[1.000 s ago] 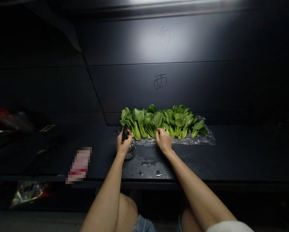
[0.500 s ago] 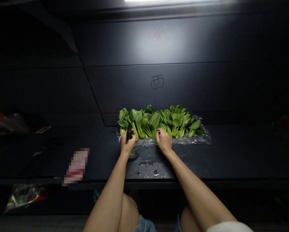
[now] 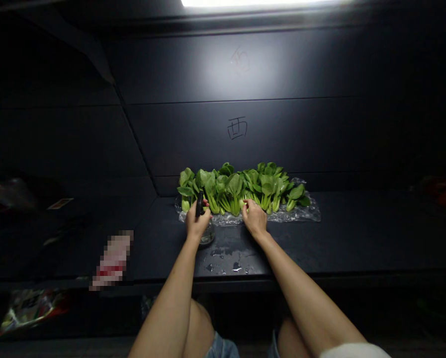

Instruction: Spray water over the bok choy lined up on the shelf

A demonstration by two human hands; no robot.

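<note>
The left hand [image 3: 198, 224] sits at the near edge of the row of bok choy [image 3: 241, 189], toward the row's left end. Its grip is clenched around a spray bottle [image 3: 199, 204]. The bottle's black head stands upright above the knuckles, against the stems. Its clear body shows below the hand, low over the desk [image 3: 357, 233]; whether it touches the desk cannot be told.

The right hand [image 3: 255, 220] lies just right of the bottle, at the near side of the row's middle. Its fingertips [image 3: 246, 203] touch the pale stem bases. The fingers are curled, but whether this grip has closed on a stem or only rests against it cannot be told.

The bok choy lies side by side with the leaves toward the back wall and the stems toward the person. Under the row is a clear plastic sheet [image 3: 301, 215], which sticks out past its right end. In front of the row, between the two forearms, water drops [image 3: 226, 258] glisten on the dark surface. On the wall panel above the row is a hand-drawn character [image 3: 237, 128]. Far left of the row and nearer the person lies a blurred pale packet [image 3: 111, 258].
</note>
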